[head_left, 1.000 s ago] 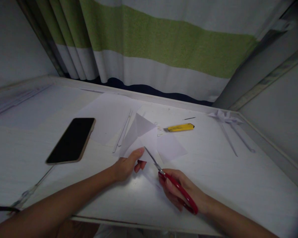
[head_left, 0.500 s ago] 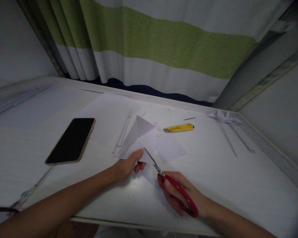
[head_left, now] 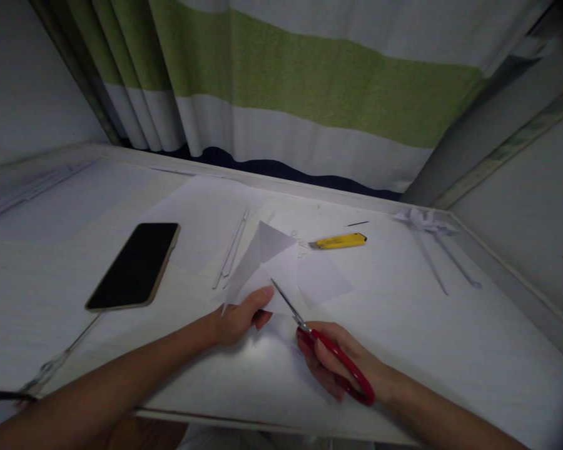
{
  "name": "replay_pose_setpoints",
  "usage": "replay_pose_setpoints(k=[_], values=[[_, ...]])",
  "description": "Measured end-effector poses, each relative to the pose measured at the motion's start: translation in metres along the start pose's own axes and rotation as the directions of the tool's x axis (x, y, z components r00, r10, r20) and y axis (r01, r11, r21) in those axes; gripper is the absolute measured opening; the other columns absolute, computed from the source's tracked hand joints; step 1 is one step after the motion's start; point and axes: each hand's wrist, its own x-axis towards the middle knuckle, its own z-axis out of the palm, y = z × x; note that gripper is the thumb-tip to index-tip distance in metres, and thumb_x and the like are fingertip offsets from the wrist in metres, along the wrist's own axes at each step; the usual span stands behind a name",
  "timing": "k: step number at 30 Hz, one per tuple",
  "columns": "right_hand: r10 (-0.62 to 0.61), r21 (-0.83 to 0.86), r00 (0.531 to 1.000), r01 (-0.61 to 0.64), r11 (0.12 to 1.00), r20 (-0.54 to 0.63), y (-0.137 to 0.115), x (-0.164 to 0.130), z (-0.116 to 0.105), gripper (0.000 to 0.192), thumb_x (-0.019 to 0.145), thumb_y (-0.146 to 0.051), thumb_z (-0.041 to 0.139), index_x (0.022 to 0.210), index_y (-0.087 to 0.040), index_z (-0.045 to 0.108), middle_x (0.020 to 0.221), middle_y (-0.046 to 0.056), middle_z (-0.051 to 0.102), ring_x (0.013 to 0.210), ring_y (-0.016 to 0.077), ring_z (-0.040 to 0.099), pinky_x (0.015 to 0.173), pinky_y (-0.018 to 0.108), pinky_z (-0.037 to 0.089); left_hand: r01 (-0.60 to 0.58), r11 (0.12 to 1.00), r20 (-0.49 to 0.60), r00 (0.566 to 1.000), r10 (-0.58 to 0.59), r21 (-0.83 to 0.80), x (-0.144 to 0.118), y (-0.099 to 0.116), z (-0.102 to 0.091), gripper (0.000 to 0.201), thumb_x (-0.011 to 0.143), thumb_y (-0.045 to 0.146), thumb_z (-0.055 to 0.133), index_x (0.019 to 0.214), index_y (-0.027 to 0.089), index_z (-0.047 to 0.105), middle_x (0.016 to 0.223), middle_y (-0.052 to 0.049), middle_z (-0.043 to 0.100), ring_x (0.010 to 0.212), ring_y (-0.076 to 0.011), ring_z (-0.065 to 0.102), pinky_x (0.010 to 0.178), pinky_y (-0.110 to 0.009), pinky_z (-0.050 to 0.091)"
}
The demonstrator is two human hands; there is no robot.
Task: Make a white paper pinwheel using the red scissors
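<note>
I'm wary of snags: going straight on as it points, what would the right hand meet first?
Likely the white paper held by the left hand, which the scissors overlap; depth is unclear.

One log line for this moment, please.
left hand: holding creased white paper | right hand: holding red-handled scissors, blade over paper | nearby: yellow cutter, dark-screened phone

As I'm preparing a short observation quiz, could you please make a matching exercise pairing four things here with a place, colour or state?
Things:
1. scissors
2. phone
3. utility knife
4. creased paper

Descriptions:
A. yellow, lying beyond the right hand
B. held in the left hand
C. dark-screened, lying flat at the left
D. red-handled, held in the right hand

Pairs: 1-D, 2-C, 3-A, 4-B
</note>
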Motion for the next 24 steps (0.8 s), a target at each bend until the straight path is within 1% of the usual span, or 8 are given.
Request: replay_pose_setpoints(k=[4,11,15,19,22,24], values=[[-0.017,-0.009,1.0,0.017,1.0,0.0,0.0001,-0.0004,0.0013,0.044,0.071,-0.059,0.044,0.065,-0.016,0.038,0.04,-0.01,0.034,0.028,0.0014,0.03,0.027,0.013,0.022,-0.029,1.0,0.032,0.999,0.028,0.01,0.0003,-0.0002,-0.0012,0.054,0.079,0.05,0.02,0.036,0.018,0.031,0.034,0.003,0.028,0.037,-0.0094,0.031,0.04,-0.022,0.026],[-0.015,-0.002,1.0,0.015,1.0,-0.009,0.0018,-0.0013,0.0034,0.041,0.074,-0.057,0.042,0.067,-0.016,0.039,0.041,-0.009,0.035,0.03,0.0019,0.031,0.029,0.013,0.024,-0.047,0.999,0.019,0.999,0.047,0.02,0.0001,0.0051,0.0005,0.053,0.081,0.045,0.019,0.037,0.019,0.029,0.035,0.003,0.026,0.037,-0.0095,0.03,0.041,-0.023,0.026],[-0.001,-0.023,1.0,0.001,1.0,-0.027,0.0033,-0.0017,0.0056,0.04,0.076,-0.056,0.04,0.067,-0.017,0.038,0.038,-0.01,0.035,0.029,0.0022,0.031,0.028,0.013,0.025,-0.056,0.998,0.039,0.998,0.055,0.018,0.0005,0.0036,0.0,0.053,0.081,0.047,0.02,0.036,0.019,0.03,0.035,0.003,0.027,0.038,-0.0096,0.031,0.04,-0.023,0.026],[0.001,-0.031,0.999,-0.003,1.0,-0.039,0.0063,-0.0026,0.0047,0.04,0.075,-0.056,0.04,0.07,-0.016,0.04,0.038,-0.01,0.037,0.028,0.0021,0.032,0.027,0.012,0.025,-0.057,0.998,0.037,0.998,0.056,0.014,0.0014,0.0011,-0.0004,0.053,0.081,0.047,0.019,0.037,0.018,0.03,0.036,0.003,0.029,0.038,-0.0091,0.032,0.04,-0.022,0.027],[0.0,-0.033,0.999,-0.002,0.999,-0.04,0.0078,-0.0035,0.0032,0.041,0.075,-0.056,0.041,0.071,-0.015,0.041,0.038,-0.01,0.037,0.027,0.0019,0.032,0.026,0.012,0.024,-0.057,0.998,0.04,0.998,0.056,0.019,0.0012,0.0027,-0.0007,0.052,0.081,0.046,0.021,0.037,0.018,0.031,0.038,0.003,0.031,0.038,-0.0091,0.033,0.04,-0.022,0.027],[0.007,-0.026,0.999,-0.008,1.0,-0.04,0.0074,-0.0036,0.0031,0.04,0.075,-0.055,0.041,0.07,-0.015,0.041,0.036,-0.01,0.037,0.026,0.0018,0.032,0.026,0.011,0.024,-0.056,0.998,0.033,0.998,0.055,0.022,0.0009,0.0043,-0.0008,0.052,0.081,0.045,0.02,0.037,0.019,0.03,0.037,0.003,0.029,0.038,-0.0092,0.032,0.04,-0.022,0.027]])
